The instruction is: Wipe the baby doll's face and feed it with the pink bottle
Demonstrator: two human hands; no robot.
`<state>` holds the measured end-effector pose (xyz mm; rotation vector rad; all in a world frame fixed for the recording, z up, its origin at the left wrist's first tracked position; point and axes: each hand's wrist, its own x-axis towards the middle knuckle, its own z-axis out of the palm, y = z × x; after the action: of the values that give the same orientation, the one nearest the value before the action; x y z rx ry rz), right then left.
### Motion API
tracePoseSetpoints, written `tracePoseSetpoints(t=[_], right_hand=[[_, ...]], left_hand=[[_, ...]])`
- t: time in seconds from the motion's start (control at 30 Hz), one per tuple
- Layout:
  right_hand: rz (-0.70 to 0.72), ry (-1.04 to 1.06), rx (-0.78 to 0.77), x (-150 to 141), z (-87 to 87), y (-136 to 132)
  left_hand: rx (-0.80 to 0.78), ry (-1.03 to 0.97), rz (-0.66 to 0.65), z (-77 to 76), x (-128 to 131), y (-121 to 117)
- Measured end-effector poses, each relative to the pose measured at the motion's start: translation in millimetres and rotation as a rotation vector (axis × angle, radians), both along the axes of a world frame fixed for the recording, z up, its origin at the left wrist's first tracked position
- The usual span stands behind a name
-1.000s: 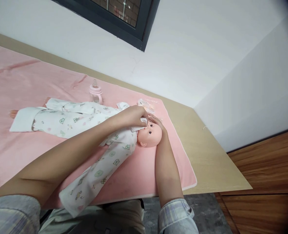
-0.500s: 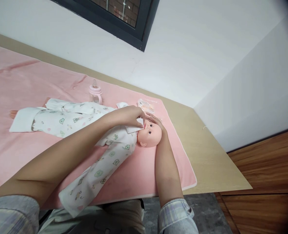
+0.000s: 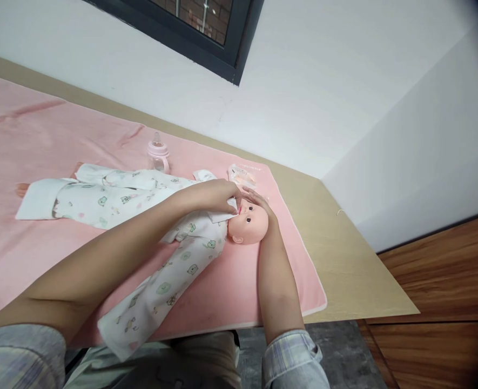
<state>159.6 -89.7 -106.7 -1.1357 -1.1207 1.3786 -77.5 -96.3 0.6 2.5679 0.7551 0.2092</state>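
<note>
A baby doll (image 3: 248,226) lies on its back on a pink blanket (image 3: 239,292), its head to the right. It wears a white printed outfit (image 3: 192,237) with long sleeves. At the doll's mouth, my left hand (image 3: 222,195) pinches a white cloth or tissue (image 3: 222,216), its fingers partly hidden. My right hand (image 3: 261,201) lies along the far side of the doll's head, fingers stretched out and touching it; the palm is mostly out of sight.
A pink baby bottle (image 3: 158,153) stands beyond the doll's body. Near the head lies a clear plastic packet (image 3: 242,176). The wooden table (image 3: 336,259) ends at the right, close to a wood-grain cabinet (image 3: 445,270). A white wall (image 3: 295,97) runs behind.
My left hand has sunk very slightly at the doll's mouth, with the white cloth or tissue still in it. My right hand and the doll look unmoved.
</note>
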Motion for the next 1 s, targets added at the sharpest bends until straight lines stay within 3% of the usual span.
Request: tracePoseSetpoints(t=[0.5,1.0], right_hand=[[0.011,0.024,0.055,4,-11.8,7],[0.02,0.066,0.056,3,-11.6,8]], left_hand=[[0.046,0.07,0.129,8.6,-3,-4],[0.173,-0.096,0.123,-5.7,5,6]])
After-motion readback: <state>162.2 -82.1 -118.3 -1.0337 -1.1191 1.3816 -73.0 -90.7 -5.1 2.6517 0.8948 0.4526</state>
